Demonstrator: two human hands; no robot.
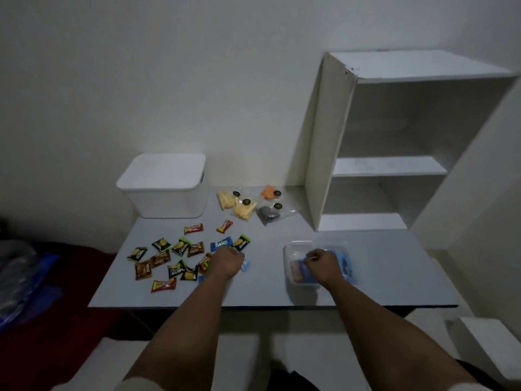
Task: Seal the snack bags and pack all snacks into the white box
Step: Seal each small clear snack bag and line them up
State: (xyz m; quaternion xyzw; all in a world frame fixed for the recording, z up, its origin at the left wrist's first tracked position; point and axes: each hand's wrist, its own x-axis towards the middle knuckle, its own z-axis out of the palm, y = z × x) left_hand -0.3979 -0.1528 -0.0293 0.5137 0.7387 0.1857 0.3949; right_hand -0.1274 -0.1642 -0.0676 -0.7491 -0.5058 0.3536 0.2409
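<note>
A white box (165, 193) with its lid on stands at the table's back left. Several small snack packets (166, 261) in green, brown and red lie scattered before it. Clear snack bags (242, 206) with yellow, orange and dark contents rest behind, near the shelf. My left hand (227, 262) is closed over blue wrapped snacks (220, 244) beside the packets. My right hand (321, 265) reaches into a clear plastic container (290, 251), fingers pinched on a blue packet (306, 270) inside.
A white shelf unit (389, 165) stands on the table (380, 272) at the right. A wall closes the back. Dark red bedding and a blue plastic bag (25, 277) lie off the table's left edge.
</note>
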